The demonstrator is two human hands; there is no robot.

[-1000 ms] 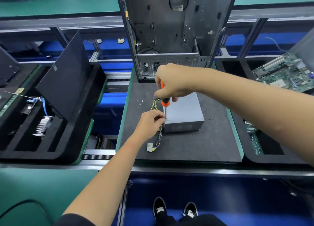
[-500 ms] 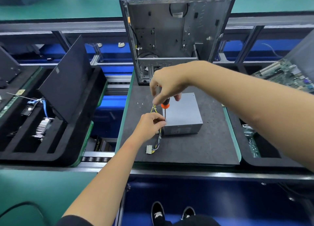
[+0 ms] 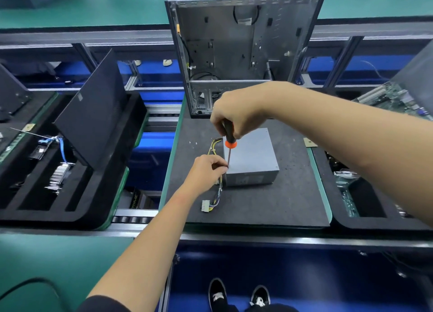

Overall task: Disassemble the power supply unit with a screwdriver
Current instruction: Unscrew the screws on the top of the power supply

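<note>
A grey power supply unit lies on a black foam mat, with its bundle of yellow and black wires trailing off its left side to a white connector. My right hand grips the black and orange handle of a screwdriver, which stands upright with its tip at the unit's front left top corner. My left hand pinches the thin shaft near the tip, beside the unit's left edge.
An open, gutted computer case stands upright behind the mat. Two small screws lie on the mat to the left. A black foam tray with parts sits left. A tray holding a green motherboard sits right.
My right hand has shifted its hold higher up the screwdriver handle, so the orange collar now shows below the fingers. My left hand stays at the shaft tip.
</note>
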